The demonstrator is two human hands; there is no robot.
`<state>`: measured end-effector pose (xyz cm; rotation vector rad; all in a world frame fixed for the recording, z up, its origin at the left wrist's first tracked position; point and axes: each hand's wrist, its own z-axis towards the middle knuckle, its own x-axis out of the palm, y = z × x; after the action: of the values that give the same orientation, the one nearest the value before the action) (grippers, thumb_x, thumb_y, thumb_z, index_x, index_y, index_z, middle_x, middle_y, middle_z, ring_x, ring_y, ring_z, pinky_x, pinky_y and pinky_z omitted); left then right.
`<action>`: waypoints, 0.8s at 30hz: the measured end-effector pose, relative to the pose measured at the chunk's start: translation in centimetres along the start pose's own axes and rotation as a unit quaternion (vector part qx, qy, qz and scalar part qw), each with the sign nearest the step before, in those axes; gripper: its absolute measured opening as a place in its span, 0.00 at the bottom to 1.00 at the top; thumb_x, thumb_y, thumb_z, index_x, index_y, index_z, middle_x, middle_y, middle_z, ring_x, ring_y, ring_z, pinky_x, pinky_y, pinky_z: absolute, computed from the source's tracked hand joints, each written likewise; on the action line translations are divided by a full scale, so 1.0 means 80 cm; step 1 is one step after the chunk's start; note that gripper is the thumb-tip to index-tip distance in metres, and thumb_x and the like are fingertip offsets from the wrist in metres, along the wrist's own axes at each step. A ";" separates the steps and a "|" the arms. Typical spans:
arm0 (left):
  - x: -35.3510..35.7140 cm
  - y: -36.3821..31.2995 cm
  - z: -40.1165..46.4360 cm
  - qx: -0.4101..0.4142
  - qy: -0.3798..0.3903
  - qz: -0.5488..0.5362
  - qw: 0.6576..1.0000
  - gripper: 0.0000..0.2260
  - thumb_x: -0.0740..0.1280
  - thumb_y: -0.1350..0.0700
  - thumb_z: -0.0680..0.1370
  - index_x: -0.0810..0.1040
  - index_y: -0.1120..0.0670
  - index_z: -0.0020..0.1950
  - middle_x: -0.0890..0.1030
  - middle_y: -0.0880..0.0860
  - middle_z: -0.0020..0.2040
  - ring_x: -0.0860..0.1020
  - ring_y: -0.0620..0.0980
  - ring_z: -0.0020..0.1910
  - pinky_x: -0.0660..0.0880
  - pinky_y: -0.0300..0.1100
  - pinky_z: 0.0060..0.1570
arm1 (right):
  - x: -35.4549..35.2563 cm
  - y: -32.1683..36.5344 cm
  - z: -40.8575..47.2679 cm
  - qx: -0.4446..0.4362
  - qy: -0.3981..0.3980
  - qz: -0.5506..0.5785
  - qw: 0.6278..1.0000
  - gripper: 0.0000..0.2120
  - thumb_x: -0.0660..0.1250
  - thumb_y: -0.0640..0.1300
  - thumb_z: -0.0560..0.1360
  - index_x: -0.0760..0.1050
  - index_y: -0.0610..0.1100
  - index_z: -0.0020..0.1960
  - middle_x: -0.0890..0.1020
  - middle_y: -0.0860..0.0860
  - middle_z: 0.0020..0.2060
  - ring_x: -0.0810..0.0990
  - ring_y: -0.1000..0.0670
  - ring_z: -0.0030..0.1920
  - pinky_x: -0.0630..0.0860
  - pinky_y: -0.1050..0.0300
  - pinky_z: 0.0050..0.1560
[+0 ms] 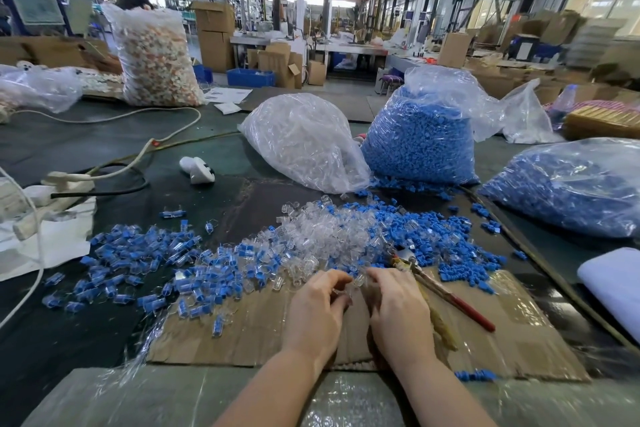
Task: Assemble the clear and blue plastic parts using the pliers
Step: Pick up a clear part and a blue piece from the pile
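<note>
No writing or label can be read on the bags or boxes. The left hand and the right hand lie close together on the cardboard sheet, fingers curled inward and pinching small clear plastic parts between the fingertips, but I cannot tell exactly how many pieces each hand holds. The pliers with red handles lie just beside the right hand, not held, at the edge of the pile of clear parts and the loose blue parts.
</note>
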<state>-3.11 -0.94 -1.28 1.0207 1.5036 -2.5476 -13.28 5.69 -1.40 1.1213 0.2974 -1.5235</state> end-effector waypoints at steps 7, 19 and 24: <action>0.001 0.003 -0.001 0.006 0.000 0.020 1.000 0.12 0.66 0.59 0.77 0.78 0.49 0.60 0.75 0.40 0.49 0.73 0.36 0.45 0.65 0.19 0.47 | 0.005 0.000 0.012 0.016 0.164 -0.144 0.976 0.28 0.51 0.37 0.79 0.44 0.39 0.76 0.52 0.44 0.76 0.48 0.49 0.75 0.46 0.57 0.73; 0.002 0.002 -0.004 -0.016 -0.012 -0.006 1.000 0.08 0.70 0.59 0.74 0.81 0.50 0.52 0.78 0.41 0.43 0.76 0.38 0.43 0.68 0.22 0.45 | -0.001 -0.008 0.008 -0.016 0.105 -0.110 0.988 0.15 0.56 0.38 0.77 0.72 0.47 0.61 0.75 0.51 0.56 0.71 0.48 0.57 0.64 0.58 0.62; 0.003 0.003 -0.004 -0.021 -0.010 -0.015 1.000 0.07 0.70 0.59 0.74 0.81 0.50 0.49 0.80 0.42 0.43 0.77 0.39 0.43 0.71 0.25 0.46 | -0.002 -0.004 0.005 0.002 0.076 -0.102 0.992 0.09 0.62 0.35 0.75 0.76 0.43 0.51 0.79 0.48 0.47 0.76 0.45 0.50 0.71 0.53 0.56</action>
<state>-3.03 -0.79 -1.72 0.9724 1.5725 -2.5256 -13.77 5.64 -1.20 1.2436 0.5266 -1.6184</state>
